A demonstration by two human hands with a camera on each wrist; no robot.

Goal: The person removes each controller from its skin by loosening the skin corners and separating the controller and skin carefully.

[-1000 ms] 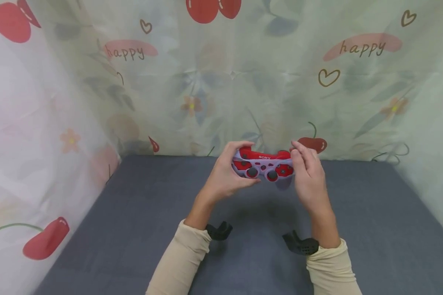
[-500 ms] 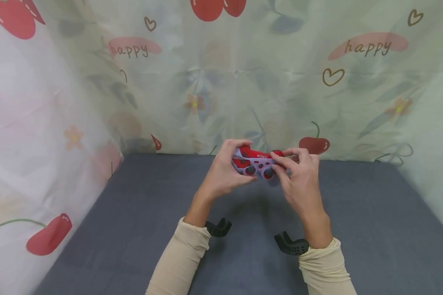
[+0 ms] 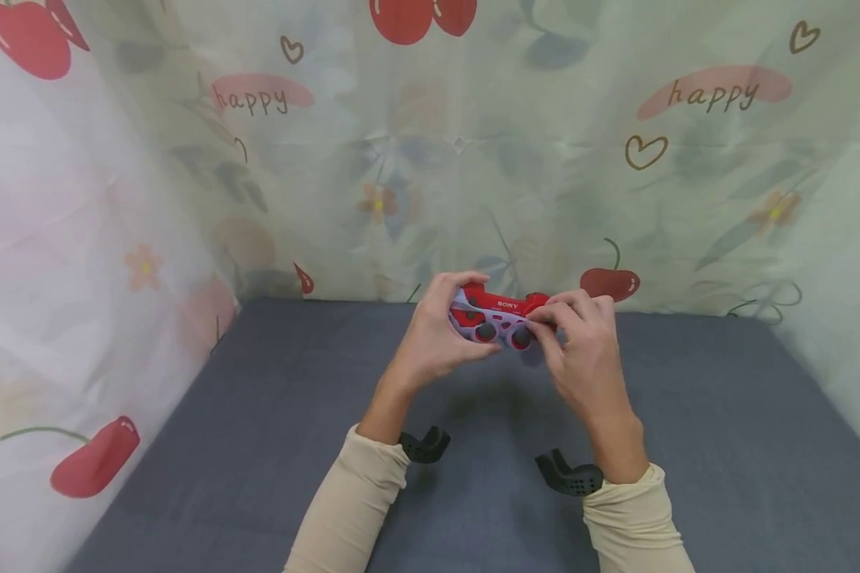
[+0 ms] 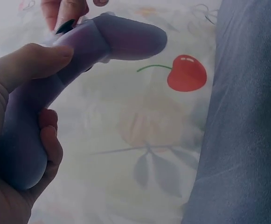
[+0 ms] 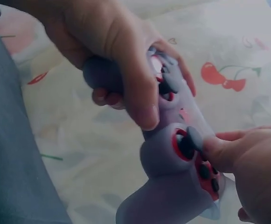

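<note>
A red SONY game controller (image 3: 509,304) is held in the air above the table, tilted with its sticks toward me. Around its body lies a translucent purple cover (image 4: 133,38), soft-looking; the red top edge shows outside it. My left hand (image 3: 428,338) grips the controller's left end, thumb below on the near side and fingers over the top. My right hand (image 3: 584,338) pinches the edge of the cover close to the right stick, thumb against forefinger. In the right wrist view, that thumb is beside the black stick (image 5: 194,138). The right hand hides the controller's right end.
A dark grey cloth-covered table (image 3: 272,446) lies under the hands. Behind it hangs a pale curtain (image 3: 430,183) printed with cherries and flowers, and another stretch closes off the left side. Black wrist mounts (image 3: 426,446) sit at both sleeves.
My right hand has moved left from the controller's right end and now pinches near the right stick. Its forefinger has since shifted slightly down off the red top. The left hand keeps its grip.
</note>
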